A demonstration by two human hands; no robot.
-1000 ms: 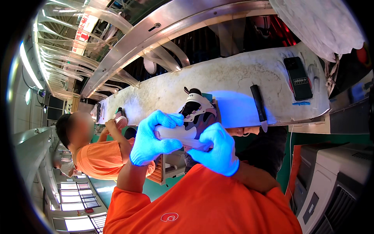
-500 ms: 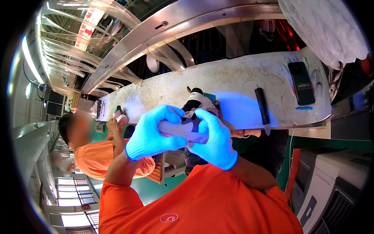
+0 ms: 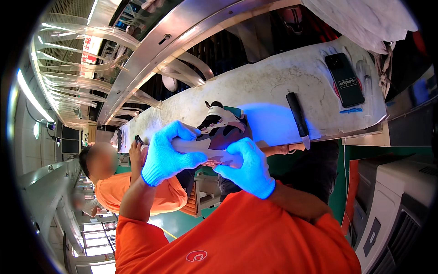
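Note:
A sports shoe (image 3: 222, 130) with a black, white and grey upper and a pale sole is gripped between both my hands, just in front of the worktable's near edge. My left hand (image 3: 169, 153), in a blue glove, wraps the sole end on the left. My right hand (image 3: 248, 167), also gloved in blue, clasps the sole from below on the right. The shoe lies on its side with its sole toward me. My orange sleeves fill the lower part of the view.
A long, stained white worktable (image 3: 273, 86) runs behind the shoe, lit blue-violet near it. On it lie a black-handled tool (image 3: 298, 119) and a dark phone (image 3: 346, 80). A co-worker in orange (image 3: 137, 192) sits at my left. A grey machine (image 3: 392, 205) stands at the right.
My hands have shifted along the shoe: the left has slid further around the sole end, the right sits lower under it. The view has tilted slightly.

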